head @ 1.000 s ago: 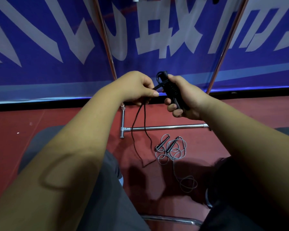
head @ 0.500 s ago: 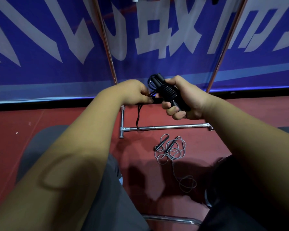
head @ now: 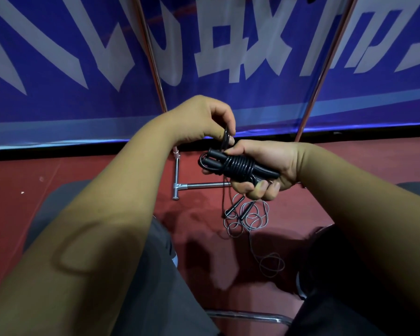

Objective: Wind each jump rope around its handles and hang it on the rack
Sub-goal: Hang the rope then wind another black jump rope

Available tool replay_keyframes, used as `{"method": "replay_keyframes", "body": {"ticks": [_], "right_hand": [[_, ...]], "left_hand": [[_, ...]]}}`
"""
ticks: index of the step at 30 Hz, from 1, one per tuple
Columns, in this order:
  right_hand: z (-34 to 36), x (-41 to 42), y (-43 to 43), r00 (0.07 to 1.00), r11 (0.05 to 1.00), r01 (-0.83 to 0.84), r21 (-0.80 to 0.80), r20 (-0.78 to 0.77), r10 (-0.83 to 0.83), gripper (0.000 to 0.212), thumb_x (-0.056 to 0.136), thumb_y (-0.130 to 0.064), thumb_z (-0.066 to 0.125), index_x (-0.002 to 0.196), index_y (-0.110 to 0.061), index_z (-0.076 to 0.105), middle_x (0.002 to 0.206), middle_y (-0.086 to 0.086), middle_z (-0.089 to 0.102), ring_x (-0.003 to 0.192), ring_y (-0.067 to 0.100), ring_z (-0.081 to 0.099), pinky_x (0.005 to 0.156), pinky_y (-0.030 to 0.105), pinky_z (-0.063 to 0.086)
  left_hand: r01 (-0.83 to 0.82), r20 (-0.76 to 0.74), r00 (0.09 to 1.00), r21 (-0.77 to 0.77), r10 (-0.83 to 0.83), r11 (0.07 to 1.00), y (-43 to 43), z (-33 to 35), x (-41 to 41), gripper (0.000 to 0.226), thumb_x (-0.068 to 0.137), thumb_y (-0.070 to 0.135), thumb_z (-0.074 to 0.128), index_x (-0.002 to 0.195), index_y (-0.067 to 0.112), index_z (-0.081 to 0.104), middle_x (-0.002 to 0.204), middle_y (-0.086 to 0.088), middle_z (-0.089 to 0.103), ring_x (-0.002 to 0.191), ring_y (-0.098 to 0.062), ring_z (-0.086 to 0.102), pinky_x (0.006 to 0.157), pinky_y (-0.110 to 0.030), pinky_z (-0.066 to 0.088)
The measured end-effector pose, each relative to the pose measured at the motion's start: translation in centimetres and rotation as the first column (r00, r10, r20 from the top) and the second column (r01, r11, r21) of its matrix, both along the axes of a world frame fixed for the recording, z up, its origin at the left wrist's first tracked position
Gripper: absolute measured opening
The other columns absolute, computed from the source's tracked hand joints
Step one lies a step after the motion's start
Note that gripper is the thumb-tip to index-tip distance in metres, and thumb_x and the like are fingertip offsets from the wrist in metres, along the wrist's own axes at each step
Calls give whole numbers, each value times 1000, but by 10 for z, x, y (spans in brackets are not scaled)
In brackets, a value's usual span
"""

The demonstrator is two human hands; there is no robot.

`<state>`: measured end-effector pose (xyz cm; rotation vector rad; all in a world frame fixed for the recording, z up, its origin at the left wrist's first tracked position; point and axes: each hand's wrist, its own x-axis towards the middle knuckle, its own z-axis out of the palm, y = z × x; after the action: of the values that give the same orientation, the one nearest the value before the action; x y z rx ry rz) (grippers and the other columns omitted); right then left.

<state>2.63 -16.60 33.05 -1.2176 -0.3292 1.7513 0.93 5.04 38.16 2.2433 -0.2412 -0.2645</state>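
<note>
black jump rope nearly wound
right hand grips the wound handles, long axis lying crosswise; left hand pinches the free loop just above their left tips.

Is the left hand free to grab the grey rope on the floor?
Probably not yet: the left hand pinches the cord of the black rope, though the grey rope lies uncovered below.

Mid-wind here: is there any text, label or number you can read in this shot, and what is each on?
Blue banner: large white Chinese characters, cropped by the top edge of the frame; none reads whole.
Black jump rope, grey jump rope, rack: no print visible.
</note>
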Motion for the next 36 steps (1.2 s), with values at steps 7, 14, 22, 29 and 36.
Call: {"method": "replay_keyframes", "body": {"ticks": [7, 14, 22, 29, 36], "right_hand": [[3, 11, 0, 934, 945, 325, -29, 164, -317, 42, 102, -62, 46, 111, -22, 54, 75, 6, 48, 55, 13, 35, 41, 16, 23], [-5, 20, 5, 758, 781, 621, 70, 199, -621, 42, 107, -61, 45, 125, -24, 54, 77, 7, 52, 58, 16, 42, 46, 23, 28], [-4, 14, 11, 711, 735, 653, 184, 186, -678, 42, 106, -62, 49, 115, -21, 50, 77, 9, 50, 58, 18, 40, 45, 24, 27], [-6, 16, 10, 652, 683, 704, 194, 204, -730, 57, 98, -75, 53, 125, -25, 58, 77, 5, 49, 59, 16, 38, 46, 25, 25], [-9, 20, 7, 606, 639, 753, 159, 213, -767, 57, 99, -75, 51, 124, -24, 60, 77, 5, 50, 59, 15, 40, 48, 25, 26]], "left_hand": [[-92, 233, 969, 46, 79, 995, -2, 12, -2, 25, 75, -5, 74, 83, 19, 79, 86, 4, 76, 85, -15, 75, 85, -37, 62], [-80, 226, 974, 196, 34, 977, 7, 9, -1, 13, 87, 25, 83, 93, 36, 81, 91, 12, 68, 70, -2, 59, 67, -21, 47], [-251, -237, 923, 230, 304, 940, -2, -21, 5, 28, 107, 25, 48, 114, 1, 62, 91, -15, 78, 69, -31, 79, 65, -41, 64], [-278, -109, 953, 48, 281, 959, 2, -12, 8, 25, 108, 32, 60, 104, 12, 75, 94, -4, 82, 89, -26, 81, 73, -35, 58], [-202, -194, 970, -289, 149, 936, 1, -3, 4, 44, 111, 46, 48, 108, 13, 77, 74, 4, 53, 70, -15, 48, 76, -35, 48]]}}
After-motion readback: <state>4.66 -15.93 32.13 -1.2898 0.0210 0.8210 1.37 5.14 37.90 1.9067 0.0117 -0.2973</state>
